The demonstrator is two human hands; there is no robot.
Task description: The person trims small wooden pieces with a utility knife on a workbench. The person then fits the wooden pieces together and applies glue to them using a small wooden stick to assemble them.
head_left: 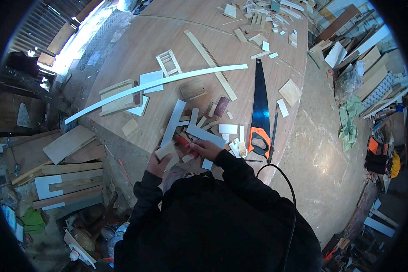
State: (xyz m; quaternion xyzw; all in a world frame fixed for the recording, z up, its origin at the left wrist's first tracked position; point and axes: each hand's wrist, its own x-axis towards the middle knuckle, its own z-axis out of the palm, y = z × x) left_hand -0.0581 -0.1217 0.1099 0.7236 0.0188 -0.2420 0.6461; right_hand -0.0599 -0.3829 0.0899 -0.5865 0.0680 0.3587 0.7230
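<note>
My left hand (157,164) grips a small pale wooden piece (166,149) at the near edge of the large brown workbench (167,36). My right hand (205,148) is closed on a small red tool (182,141) whose tip touches that piece. Both black sleeves come up from the bottom of the picture. Around the hands lie several short wood offcuts and white strips (206,134), one long white strip (173,122) leaning toward the hands.
A hand saw (259,109) with black blade and orange-black handle lies right of the hands. A long thin white batten (158,84) curves across the bench. Boards (68,181) are stacked on the floor at left. A black cable (290,190) loops by my right side.
</note>
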